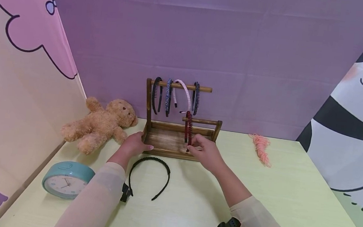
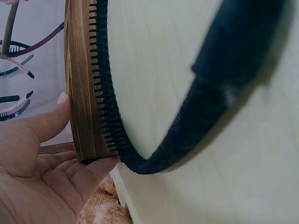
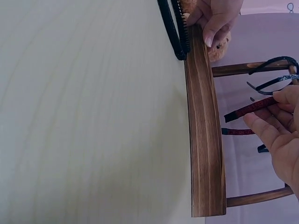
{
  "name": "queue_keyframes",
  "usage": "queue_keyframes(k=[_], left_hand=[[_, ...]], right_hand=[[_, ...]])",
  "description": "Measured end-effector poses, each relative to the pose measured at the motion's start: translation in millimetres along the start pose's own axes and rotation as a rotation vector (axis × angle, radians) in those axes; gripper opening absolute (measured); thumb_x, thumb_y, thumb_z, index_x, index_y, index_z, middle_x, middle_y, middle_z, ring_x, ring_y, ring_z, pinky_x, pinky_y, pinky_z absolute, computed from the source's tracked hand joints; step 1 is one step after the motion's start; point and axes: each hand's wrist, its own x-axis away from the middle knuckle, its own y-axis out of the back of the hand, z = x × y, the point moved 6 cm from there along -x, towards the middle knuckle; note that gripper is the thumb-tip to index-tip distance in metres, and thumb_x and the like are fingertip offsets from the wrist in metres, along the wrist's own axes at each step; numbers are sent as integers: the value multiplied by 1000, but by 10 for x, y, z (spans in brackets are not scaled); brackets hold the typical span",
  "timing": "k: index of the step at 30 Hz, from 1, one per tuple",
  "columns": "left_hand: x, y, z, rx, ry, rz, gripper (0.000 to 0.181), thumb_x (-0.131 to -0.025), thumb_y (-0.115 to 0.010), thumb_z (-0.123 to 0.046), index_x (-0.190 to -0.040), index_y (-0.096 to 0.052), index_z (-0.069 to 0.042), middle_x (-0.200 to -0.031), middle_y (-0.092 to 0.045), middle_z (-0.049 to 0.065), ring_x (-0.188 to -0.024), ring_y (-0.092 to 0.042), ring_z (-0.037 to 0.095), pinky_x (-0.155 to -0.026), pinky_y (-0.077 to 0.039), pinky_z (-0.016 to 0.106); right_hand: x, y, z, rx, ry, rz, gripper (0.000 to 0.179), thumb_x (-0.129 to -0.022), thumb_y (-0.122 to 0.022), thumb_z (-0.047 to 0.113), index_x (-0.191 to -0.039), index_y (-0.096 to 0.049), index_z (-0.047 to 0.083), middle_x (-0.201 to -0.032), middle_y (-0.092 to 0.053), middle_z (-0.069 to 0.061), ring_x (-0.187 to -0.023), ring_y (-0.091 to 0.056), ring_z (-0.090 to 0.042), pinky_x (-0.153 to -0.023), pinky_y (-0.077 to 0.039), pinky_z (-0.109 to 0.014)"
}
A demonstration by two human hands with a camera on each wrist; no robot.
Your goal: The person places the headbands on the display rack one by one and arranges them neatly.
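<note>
A wooden rack (image 1: 171,155) with a tray base, a tall top bar and a lower bar (image 1: 207,122) stands at the table's back. My left hand (image 1: 132,145) grips its front left corner, thumb on the tray. With thumb and fingers, my right hand (image 1: 208,153) pinches one end of a red headband (image 3: 254,106), which stands upright at the lower bar's left end. From the top bar hang a black headband (image 1: 153,96), a blue glittery headband (image 1: 168,97), a pink headband (image 1: 186,91) and a dark toothed headband (image 1: 197,98). Another black headband (image 1: 151,158) lies before the rack.
A brown teddy bear (image 1: 101,122) lies left of the rack. Nearer the front left stands a turquoise clock (image 1: 67,179). A bundle of pink yarn (image 1: 261,148) lies on the table's right side. A purple backdrop (image 1: 226,49) rises behind the table.
</note>
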Motion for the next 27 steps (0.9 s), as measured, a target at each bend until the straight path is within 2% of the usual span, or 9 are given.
queue_keyframes(k=[12,19,24,27], left_hand=[[18,1,-16,6,0,4,83,-92,-69,-30,-154,-24,0,-156,-33,22,-143,-31,41,-115,-30,55],[-2,-3,-11,7,8,5,83,-92,-70,-31,-155,-24,-1,-156,-33,21,-143,-31,41,-115,-30,55],[-7,-5,-3,12,6,3,83,-92,-70,-31,-155,-24,-1,-155,-35,22,-142,-33,41,-114,-31,55],[-11,-10,8,10,5,1,83,-92,-70,-31,-155,-24,-1,-155,-35,21,-142,-33,41,-114,-32,55]], right_hand=[[-51,5,-160,-13,-33,-16,9,-96,-64,25,-94,-60,18,-102,-72,0,-101,-69,-25,-70,-56,-34],[-56,64,-241,-29,-59,-25,10,-96,-65,25,-96,-61,17,-100,-71,-2,-95,-69,-25,-68,-55,-33],[-60,133,-304,-20,-53,-45,11,-95,-66,25,-94,-60,17,-93,-71,-1,-86,-65,-20,-64,-50,-31],[-48,175,-338,-10,-54,-49,10,-96,-65,25,-95,-60,17,-93,-70,-1,-87,-63,-19,-66,-48,-31]])
